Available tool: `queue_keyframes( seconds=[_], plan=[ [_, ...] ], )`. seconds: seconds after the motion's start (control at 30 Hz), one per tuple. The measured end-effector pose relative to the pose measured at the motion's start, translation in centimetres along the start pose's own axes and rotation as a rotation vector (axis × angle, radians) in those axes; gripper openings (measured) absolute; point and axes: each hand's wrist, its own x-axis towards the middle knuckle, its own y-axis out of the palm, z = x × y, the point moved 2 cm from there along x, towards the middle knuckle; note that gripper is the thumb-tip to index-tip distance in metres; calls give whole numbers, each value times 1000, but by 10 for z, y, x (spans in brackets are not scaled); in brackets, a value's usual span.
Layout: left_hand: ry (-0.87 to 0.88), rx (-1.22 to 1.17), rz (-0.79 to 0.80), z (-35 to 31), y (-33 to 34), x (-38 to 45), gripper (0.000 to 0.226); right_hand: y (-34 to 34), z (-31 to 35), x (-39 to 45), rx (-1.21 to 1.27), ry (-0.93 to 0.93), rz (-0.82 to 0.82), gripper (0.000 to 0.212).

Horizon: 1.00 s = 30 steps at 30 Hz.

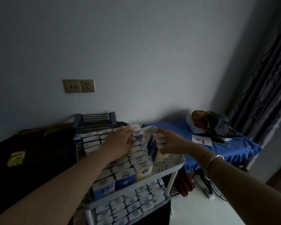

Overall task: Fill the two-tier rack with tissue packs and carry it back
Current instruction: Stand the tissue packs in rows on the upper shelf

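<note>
A white two-tier rack [173, 164] stands in front of me, its perforated trays holding rows of blue-and-white tissue packs [125, 174]. The lower tier [130, 207] is packed full. The upper tier is filled on its left side, while its right strip is bare. My left hand [120, 140] lies flat, fingers spread, on the upper rows of packs. My right hand [165, 142] grips a few upright tissue packs [156, 151] over the bare right strip of the upper tray.
A dark table [31, 153] with a small green packet [16, 158] lies to the left. A grey slatted rack [96, 122] leans at the wall. To the right, a blue-covered surface [225, 148] carries a basket, cloth and papers. A curtain [263, 82] hangs far right.
</note>
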Motion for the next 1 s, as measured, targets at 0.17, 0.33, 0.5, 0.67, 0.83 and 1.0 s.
queue_keyframes(
  seconds=[0.17, 0.33, 0.5, 0.67, 0.83, 1.0],
  plan=[
    [-15, 41, 23, -5, 2, -5, 50, 35, 2, 17, 136, -86, -140, 70],
    [-18, 30, 39, -5, 3, -8, 49, 51, -17, 16, 376, 66, -135, 57],
    [-18, 19, 79, -9, 1, -10, 50, 68, -18, 22, 596, 222, -101, 49],
    [3, 29, 108, -2, 1, -11, 51, 75, -3, 29, 614, 265, -20, 33],
    [39, -2, 98, 2, 2, -9, 50, 65, -5, 29, 567, 244, 20, 32],
    [38, -235, -52, 16, -14, -8, 44, 27, -10, 26, 363, 262, -239, 51]
  ],
)
